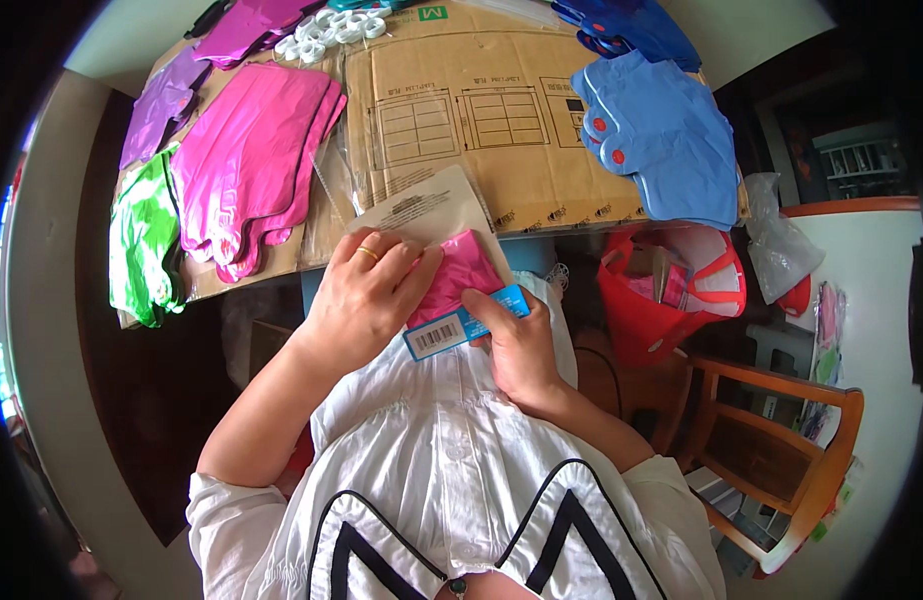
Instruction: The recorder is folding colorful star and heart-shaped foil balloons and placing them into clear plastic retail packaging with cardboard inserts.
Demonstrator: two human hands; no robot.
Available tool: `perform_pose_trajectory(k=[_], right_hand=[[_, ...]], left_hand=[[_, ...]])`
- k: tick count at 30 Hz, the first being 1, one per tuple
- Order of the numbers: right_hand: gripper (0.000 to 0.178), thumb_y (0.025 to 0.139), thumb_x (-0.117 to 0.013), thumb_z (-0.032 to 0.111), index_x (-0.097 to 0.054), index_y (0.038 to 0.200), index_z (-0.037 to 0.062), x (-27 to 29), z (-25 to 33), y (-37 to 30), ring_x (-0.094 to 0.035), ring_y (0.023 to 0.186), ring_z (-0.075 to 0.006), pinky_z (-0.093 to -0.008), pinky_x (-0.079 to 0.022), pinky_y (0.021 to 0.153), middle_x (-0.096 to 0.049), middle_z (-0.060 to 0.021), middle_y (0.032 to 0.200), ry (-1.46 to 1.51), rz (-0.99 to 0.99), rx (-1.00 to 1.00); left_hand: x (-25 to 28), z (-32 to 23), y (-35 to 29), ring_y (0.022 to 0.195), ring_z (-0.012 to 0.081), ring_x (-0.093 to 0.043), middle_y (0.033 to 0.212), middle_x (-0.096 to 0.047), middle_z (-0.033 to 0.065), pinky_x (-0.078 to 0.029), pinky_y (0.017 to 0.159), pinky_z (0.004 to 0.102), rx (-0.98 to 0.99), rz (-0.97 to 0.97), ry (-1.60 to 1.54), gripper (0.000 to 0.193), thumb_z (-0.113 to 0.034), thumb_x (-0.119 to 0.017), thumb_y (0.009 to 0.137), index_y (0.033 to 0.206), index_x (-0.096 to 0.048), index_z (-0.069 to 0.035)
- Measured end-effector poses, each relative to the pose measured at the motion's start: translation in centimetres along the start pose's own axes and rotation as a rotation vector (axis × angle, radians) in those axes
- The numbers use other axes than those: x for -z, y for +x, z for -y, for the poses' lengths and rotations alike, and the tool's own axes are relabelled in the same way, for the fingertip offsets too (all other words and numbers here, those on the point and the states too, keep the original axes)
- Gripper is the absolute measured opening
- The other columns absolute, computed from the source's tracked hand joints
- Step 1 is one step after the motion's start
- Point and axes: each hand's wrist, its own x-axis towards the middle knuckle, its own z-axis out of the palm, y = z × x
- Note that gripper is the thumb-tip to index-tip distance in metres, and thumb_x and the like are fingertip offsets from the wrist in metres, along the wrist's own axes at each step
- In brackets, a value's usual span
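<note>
Close in front of my body, above the table's near edge, I hold a clear plastic package [449, 203] with a folded shiny pink piece, like a flat foil balloon [471, 270], at its lower part. A blue card [496, 312] with a white barcode patch runs along the package's near end. My left hand [366, 290], wearing a ring, curls its fingers over the left side of the package, its fingertips on the pink foil. My right hand [516, 345] pinches the blue card, thumb on top and fingers mostly hidden underneath.
Flat cardboard [531, 170] covers the table. Stacked pink foil pieces [246, 160], green ones [146, 235] and purple ones [161, 110] lie left; light blue ones [671, 140] lie right. White ribbon rolls [326, 35] sit at the back. A red basket [646, 325] and wooden chair [771, 450] stand right.
</note>
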Motion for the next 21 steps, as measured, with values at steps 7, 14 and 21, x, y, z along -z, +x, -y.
perform_pose_trajectory(k=[7, 14, 21], right_hand=[[0.021, 0.085, -0.075, 0.021, -0.068, 0.091, 0.0027, -0.2, -0.3, 0.1, -0.060, 0.063, -0.0084, -0.0237, -0.048, 0.055, -0.067, -0.0015, 0.076, 0.052, -0.025, 0.003], [0.027, 0.085, -0.076, 0.026, -0.068, 0.091, 0.0014, -0.9, -0.1, 0.4, -0.060, 0.064, -0.0087, -0.0236, -0.048, 0.055, -0.067, -0.0025, 0.078, 0.028, -0.017, 0.041], [0.021, 0.085, -0.077, 0.020, -0.062, 0.080, 0.0061, -1.6, 0.7, 0.7, -0.054, 0.055, -0.0099, -0.0244, -0.042, 0.050, -0.062, -0.0017, 0.068, 0.125, 0.009, -0.076]], left_hand=[[1.0, 0.0, -1.5, 0.093, 0.0273, -0.059, 0.102, -0.060, 0.0107, -0.048, 0.085, 0.0408, 0.071, 0.064, -0.068, 0.042, -0.008, -0.062, 0.075, 0.116, -0.064, 0.001], [0.3, -0.5, -2.8, 0.088, 0.0279, -0.059, 0.099, -0.060, 0.0112, -0.047, 0.079, 0.0341, 0.136, -0.235, -0.130, 0.041, 0.003, -0.066, 0.068, 0.109, -0.066, 0.002], [-3.6, -4.9, -6.2, 0.112, 0.0162, -0.057, 0.119, -0.061, 0.0094, -0.045, 0.095, 0.0308, 1.162, -0.489, -2.016, 0.039, -0.025, -0.062, 0.095, 0.123, -0.053, 0.000]])
